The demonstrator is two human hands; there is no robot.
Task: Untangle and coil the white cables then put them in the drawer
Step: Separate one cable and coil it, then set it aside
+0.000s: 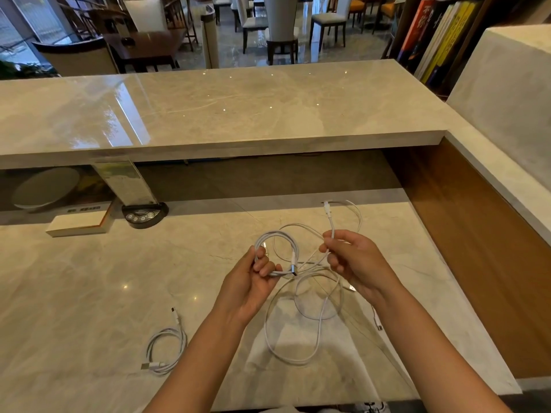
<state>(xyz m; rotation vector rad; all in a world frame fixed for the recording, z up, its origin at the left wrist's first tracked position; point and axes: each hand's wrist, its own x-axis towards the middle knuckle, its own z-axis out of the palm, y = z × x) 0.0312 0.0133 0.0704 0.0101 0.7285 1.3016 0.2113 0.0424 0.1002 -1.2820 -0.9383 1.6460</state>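
My left hand (256,281) grips a small coil of white cable (280,248), held just above the marble desk, its USB plug sticking out to the right. My right hand (354,260) pinches the free end of a white cable (330,219) whose small plug points up and away. Below both hands, loose white cable loops (298,347) lie tangled on the desk. A separate coiled white cable (165,350) rests flat on the desk at lower left. No drawer is in view.
A raised marble counter (238,114) runs across the back. On the desk at left stand an acrylic sign holder on a black base (144,214) and a white book (77,225). A wooden side panel (477,248) bounds the desk on the right.
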